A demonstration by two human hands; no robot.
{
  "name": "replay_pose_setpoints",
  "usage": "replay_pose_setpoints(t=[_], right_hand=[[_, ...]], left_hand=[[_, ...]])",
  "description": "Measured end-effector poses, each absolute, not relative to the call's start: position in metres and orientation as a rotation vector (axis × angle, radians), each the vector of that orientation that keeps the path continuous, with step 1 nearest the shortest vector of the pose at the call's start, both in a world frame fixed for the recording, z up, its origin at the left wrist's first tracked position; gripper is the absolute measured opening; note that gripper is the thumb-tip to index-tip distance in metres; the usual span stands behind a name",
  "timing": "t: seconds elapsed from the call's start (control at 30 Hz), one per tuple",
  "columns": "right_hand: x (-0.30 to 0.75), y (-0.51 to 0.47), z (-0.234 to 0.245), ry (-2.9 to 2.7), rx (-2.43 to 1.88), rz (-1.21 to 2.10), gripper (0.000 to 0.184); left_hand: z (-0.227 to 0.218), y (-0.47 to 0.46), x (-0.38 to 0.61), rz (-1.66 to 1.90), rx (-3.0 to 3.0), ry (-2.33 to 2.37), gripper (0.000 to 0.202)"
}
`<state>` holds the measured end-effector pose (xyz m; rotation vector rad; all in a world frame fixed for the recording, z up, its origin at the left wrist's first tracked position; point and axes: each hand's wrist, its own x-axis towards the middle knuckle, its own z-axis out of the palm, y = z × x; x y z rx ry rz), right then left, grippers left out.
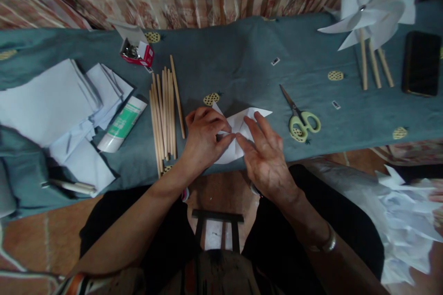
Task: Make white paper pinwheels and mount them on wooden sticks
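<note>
Folded paper (256, 113) sits just left of the scissors (300, 118). Left hand (202, 140), fingers curled, pinches its centre. Right hand (265, 156), flat with fingers spread, presses it down. Wooden sticks (164, 110) lie further left of the scissors.

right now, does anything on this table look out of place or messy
Mildly. The small red box at the back left lies tipped with its flap open, shiny contents showing. The paper stack on the left is slumped, sheets splayed out unevenly. The white paper pinched by the left hand, pressed by the right hand, looks fine.
</note>
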<state>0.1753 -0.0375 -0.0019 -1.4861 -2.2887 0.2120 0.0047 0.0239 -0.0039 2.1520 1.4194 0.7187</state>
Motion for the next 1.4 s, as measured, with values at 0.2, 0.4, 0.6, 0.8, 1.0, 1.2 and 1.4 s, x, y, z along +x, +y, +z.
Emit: replay_pose_setpoints(t=[0.2, 0.4, 0.6, 0.8, 1.0, 1.2, 1.4], right_hand=[[0.173, -0.038, 0.007, -2.314, -1.493, 0.324, 0.041], [0.176, -0.04, 0.004, -2.32, -1.43, 0.31, 0.063], [0.174, -0.038, 0.001, -2.319, -1.46, 0.262, 0.047], [0.17, -0.033, -0.005, -2.275, -1.492, 0.158, 0.026], [0.172, -0.028, -0.012, -2.259, -1.479, 0.072, 0.027], [0.175, -0.026, -0.016, -2.205, -1.464, 0.149, 0.027], [0.17, -0.025, -0.015, -2.109, -1.476, 0.217, 0.029]], left_hand=[[0.0, 0.024, 0.0, 0.746, 2.091, 1.373, 0.018], [0.006, 0.028, -0.016, 0.909, 2.023, 1.382, 0.023], [0.013, 0.026, -0.029, 0.917, 1.978, 1.43, 0.027], [0.01, 0.014, -0.037, 0.929, 1.656, 1.375, 0.028], [0.008, -0.006, -0.024, 0.953, 0.839, 1.132, 0.039], [0.015, -0.017, -0.009, 0.938, 0.401, 0.968, 0.03], [0.018, -0.013, 0.001, 0.914, 0.252, 0.916, 0.032]])
